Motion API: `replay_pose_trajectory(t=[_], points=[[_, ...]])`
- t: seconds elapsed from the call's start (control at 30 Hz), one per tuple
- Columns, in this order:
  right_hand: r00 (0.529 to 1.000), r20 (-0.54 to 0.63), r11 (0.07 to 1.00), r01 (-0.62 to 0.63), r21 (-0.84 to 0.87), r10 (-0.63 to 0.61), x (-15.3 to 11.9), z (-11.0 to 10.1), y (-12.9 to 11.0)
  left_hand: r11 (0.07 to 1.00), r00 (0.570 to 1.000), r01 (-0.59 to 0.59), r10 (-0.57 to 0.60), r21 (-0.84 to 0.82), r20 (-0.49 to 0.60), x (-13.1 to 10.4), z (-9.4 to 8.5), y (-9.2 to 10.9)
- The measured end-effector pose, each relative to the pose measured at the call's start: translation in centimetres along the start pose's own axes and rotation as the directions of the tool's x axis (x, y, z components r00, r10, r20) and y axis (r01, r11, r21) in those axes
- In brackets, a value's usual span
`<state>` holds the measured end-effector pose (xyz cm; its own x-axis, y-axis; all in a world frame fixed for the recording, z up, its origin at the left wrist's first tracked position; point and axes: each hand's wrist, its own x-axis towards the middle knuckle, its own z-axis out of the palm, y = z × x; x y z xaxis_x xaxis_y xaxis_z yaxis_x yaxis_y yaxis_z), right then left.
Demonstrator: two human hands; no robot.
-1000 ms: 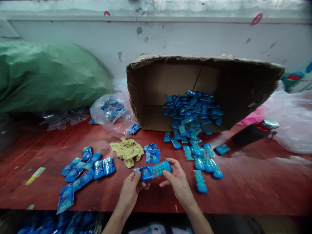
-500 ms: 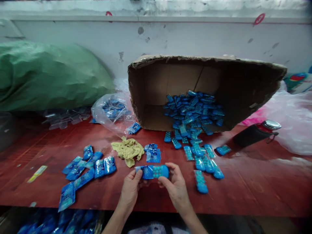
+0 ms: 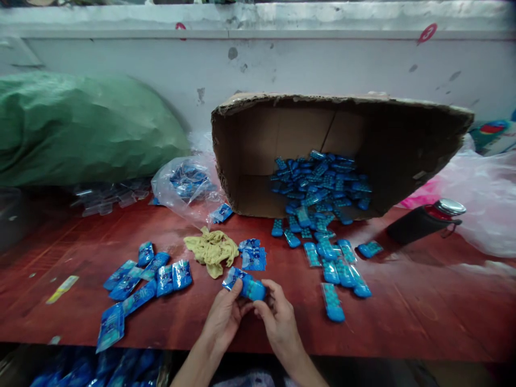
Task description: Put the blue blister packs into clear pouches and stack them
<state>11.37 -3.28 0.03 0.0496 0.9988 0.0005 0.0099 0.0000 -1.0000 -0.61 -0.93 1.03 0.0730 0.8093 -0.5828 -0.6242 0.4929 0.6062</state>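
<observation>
Near the table's front edge, my left hand (image 3: pixel 226 313) pinches a blue packet (image 3: pixel 234 277) by its left part, thumb on top. The packet's right end, a blue case with teal dots (image 3: pixel 255 290), lies between the thumb and fingers of my right hand (image 3: pixel 278 317). Flat blue wrappers (image 3: pixel 253 259) lie just beyond my hands, beside a crumpled yellow cloth (image 3: pixel 212 250). Several filled blue packets (image 3: pixel 139 296) are spread to the left. On the right, loose dotted blue cases (image 3: pixel 332 302) trail out from a pile (image 3: pixel 322 180) inside a tipped cardboard box (image 3: pixel 258 129).
A dark bottle (image 3: pixel 411 224) leans at the right by a pink and white plastic bag (image 3: pixel 484 199). A green sack (image 3: pixel 88 129), a clear bag of wrappers (image 3: pixel 185 185) and a yellow cutter (image 3: pixel 62 289) are on the left. Blue packets (image 3: pixel 121 368) fill a container below the edge.
The packet has tilted, its right end lower, and the dotted case has moved left, partly under the wrapper. My right hand has shifted left and slightly down, closer to my left hand.
</observation>
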Motion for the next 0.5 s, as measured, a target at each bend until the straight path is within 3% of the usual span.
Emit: replay_pose_trajectory(t=[0.1,0.17,0.27,0.33,0.43,0.5], points=[[0.979,0.075,0.943,-0.204,0.264,0.191,0.5,-0.1,0.1,0.998,0.996,0.06,-0.058,-0.029,0.067,-0.1,0.1,0.2],[0.971,0.048,0.912,-0.237,0.334,0.235,0.7,0.0,0.2,0.992,0.99,0.11,-0.104,-0.066,0.092,-0.2,0.5,0.3],[0.984,-0.042,0.946,-0.152,0.286,0.171,0.2,0.4,0.4,0.983,0.988,0.147,-0.142,-0.107,0.058,-0.2,1.2,0.3],[0.99,-0.076,0.969,-0.097,0.227,0.117,-0.2,0.7,0.4,0.989,0.994,0.11,-0.109,-0.103,0.023,-0.2,1.6,0.5],[0.997,-0.057,0.989,-0.037,0.145,0.045,-0.6,0.8,0.1,0.999,0.999,0.022,-0.02,-0.038,0.037,-0.4,1.6,0.9],[1.0,-0.007,0.995,-0.007,0.103,0.008,-0.5,0.5,-0.2,1.0,0.994,0.022,-0.023,0.007,0.111,-0.5,1.2,1.2]])
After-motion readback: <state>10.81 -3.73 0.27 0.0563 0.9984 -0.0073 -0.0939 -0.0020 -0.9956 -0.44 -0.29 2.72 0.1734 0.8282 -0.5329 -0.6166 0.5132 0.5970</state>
